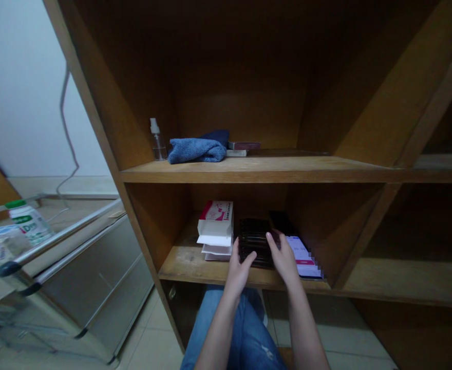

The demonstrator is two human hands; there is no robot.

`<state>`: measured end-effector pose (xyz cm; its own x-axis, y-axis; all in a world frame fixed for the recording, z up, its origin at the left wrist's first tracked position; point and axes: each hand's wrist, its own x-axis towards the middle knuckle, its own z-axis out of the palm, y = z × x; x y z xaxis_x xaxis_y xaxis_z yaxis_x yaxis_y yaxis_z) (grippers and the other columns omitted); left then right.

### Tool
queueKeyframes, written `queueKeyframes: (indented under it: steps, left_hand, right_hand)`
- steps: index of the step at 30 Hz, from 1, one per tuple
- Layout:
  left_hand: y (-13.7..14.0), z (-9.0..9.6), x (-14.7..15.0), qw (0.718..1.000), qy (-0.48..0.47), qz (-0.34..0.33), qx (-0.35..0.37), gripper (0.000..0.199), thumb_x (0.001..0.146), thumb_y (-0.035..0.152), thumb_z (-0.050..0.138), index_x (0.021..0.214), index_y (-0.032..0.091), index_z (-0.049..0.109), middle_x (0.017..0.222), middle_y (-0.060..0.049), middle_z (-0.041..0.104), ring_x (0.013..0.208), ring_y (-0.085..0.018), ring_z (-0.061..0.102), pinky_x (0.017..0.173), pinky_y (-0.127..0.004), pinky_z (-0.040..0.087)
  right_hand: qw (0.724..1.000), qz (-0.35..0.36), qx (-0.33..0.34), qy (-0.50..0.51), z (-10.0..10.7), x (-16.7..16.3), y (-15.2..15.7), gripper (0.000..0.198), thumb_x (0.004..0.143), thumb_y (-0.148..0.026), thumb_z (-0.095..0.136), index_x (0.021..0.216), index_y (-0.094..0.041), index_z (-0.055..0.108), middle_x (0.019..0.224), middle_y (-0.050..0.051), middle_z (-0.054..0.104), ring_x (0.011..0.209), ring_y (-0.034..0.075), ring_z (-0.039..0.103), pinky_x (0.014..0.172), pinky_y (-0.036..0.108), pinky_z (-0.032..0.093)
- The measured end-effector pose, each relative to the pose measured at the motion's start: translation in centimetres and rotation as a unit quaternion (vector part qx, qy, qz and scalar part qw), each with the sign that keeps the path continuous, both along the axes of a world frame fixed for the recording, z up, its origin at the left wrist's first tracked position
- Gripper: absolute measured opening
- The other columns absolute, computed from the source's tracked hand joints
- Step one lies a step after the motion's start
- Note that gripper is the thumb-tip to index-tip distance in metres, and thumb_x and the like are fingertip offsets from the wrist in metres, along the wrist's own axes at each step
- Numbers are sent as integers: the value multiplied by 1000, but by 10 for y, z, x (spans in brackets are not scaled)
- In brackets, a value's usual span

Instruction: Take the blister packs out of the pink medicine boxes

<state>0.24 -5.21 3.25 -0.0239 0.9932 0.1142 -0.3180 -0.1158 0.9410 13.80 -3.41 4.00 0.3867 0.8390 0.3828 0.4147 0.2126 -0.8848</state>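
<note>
On the lower shelf lies a dark brown, glossy bundle with ridges across it, like a row of small brown tubes; its exact kind is hard to make out. My left hand holds its left side, the thumb over the near part. From the right, my right hand grips it with the thumb on top; the other fingertips are partly hidden. Just left of the bundle stands an opened white and pink carton with its flaps toward me. A lit phone lies right of my right hand.
The upper shelf carries a spray bottle, a folded blue towel and flat boxes. A dark object lies behind the phone. At left, a metal-framed cart bears a green-capped white bottle. Wooden dividers flank the compartment.
</note>
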Motion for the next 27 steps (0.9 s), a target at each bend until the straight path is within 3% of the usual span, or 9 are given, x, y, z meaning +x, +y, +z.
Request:
queueKeyframes:
  steps: [8,19,27]
  left_hand:
    - [-3,15,0,1000,-7,1,-20,64,68,30,69,126,19,47,135,-10,48,128,-24,39,107,-36,28]
    - [-2,14,1,999,-4,4,-36,68,68,30,69,130,20,44,140,-10,42,131,-23,35,108,-34,27]
    - [1,12,3,1000,4,14,-18,69,68,32,70,129,15,45,141,-13,40,131,-24,35,109,-35,24]
  right_hand:
    - [999,1,-28,33,7,8,6,47,76,-57,52,100,-18,62,99,11,68,97,28,61,87,41,44]
    - [997,-1,7,80,0,10,14,40,72,-53,58,95,-20,64,91,8,70,92,26,63,84,40,48]
    - [993,14,9,121,4,5,15,46,72,-53,58,101,-17,60,104,10,66,102,26,59,92,43,43]
